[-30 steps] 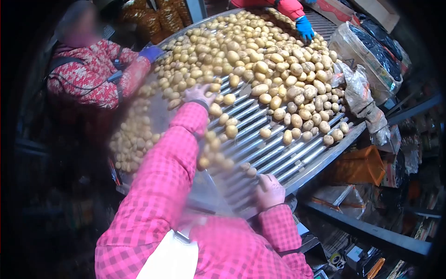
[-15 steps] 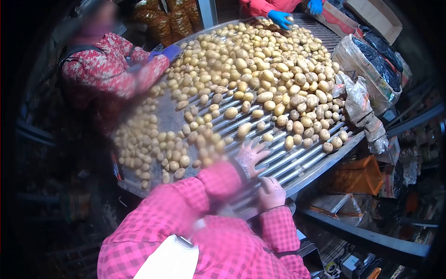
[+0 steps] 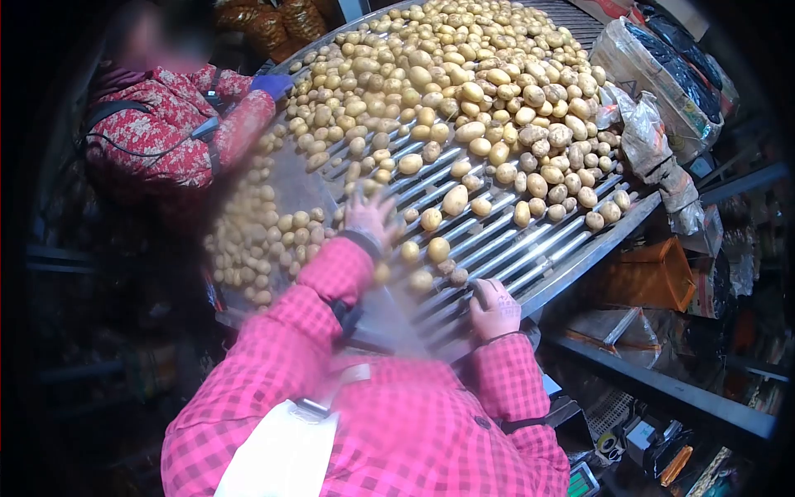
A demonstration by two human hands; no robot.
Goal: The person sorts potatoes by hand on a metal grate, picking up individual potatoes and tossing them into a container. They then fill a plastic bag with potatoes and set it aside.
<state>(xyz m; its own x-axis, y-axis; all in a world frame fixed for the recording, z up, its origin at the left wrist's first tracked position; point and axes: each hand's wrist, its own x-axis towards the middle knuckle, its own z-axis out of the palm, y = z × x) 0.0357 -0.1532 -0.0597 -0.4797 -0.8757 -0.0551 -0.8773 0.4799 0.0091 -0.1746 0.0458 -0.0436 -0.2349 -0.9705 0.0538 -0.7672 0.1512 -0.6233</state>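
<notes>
Potatoes (image 3: 470, 132) lie in a wide heap over the far part of the table (image 3: 592, 248), and in the head view they thin out toward the near side, where single ones sit on the metal bars (image 3: 515, 240). The left hand (image 3: 371, 217) of the person is over the left side of these bars, with the fingers spread well apart, and it has hold of nothing that I can see. It is blurred, so perhaps it touches the potatoes just beside it, but I cannot be sure.

The right hand (image 3: 496, 309) is at the near rim, with fingers bent, close to two small brownish potatoes. How far it is closed, and whether it grasps the rim, I cannot tell.

To the left, more potatoes lie gathered beside a smooth plate (image 3: 305, 186). Behind them stands another person (image 3: 161, 132) in a red and white patterned jacket, with a purple glove (image 3: 272, 85) at the table's edge. On the right, a crumpled bag (image 3: 648, 149) hangs over the rim, and below it is an orange container (image 3: 650, 277).
</notes>
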